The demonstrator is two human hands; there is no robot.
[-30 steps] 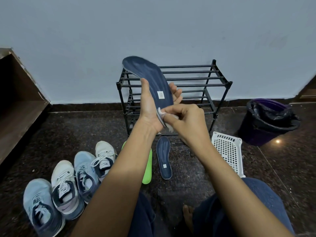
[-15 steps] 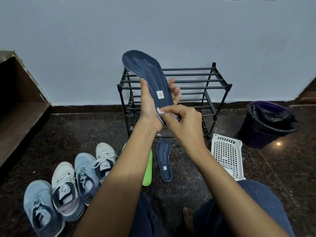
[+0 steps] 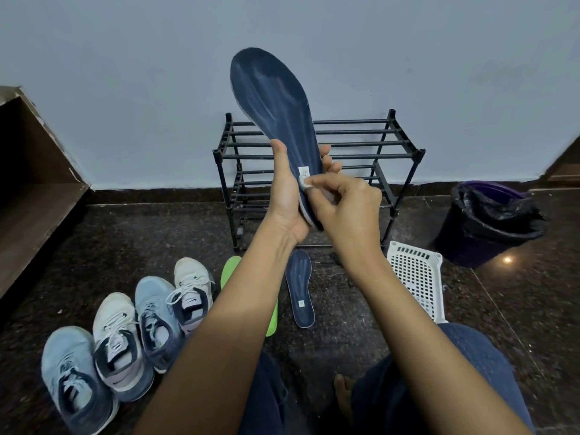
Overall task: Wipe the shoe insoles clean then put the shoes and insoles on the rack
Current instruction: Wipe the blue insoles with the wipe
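Note:
My left hand [image 3: 287, 196] grips a dark blue insole [image 3: 273, 102] by its heel and holds it upright in front of the black shoe rack [image 3: 405, 152]. My right hand [image 3: 348, 208] pinches a small white wipe [image 3: 303, 183] against the insole near its white label. A second dark blue insole [image 3: 301, 290] lies flat on the floor below. Beside it lies a green insole [image 3: 229, 271], partly hidden by my left arm. Several blue and white sneakers [image 3: 125, 334] stand in a row at the lower left.
A white plastic basket [image 3: 417, 277] lies on the dark stone floor at the right. A dark bin with a black liner [image 3: 489, 221] stands further right. A wooden ledge [image 3: 31, 189] runs along the left. My knees and a bare foot are at the bottom.
The held insole has risen and tilted more upright. My right hand with the wipe has moved slightly up the heel toward the label.

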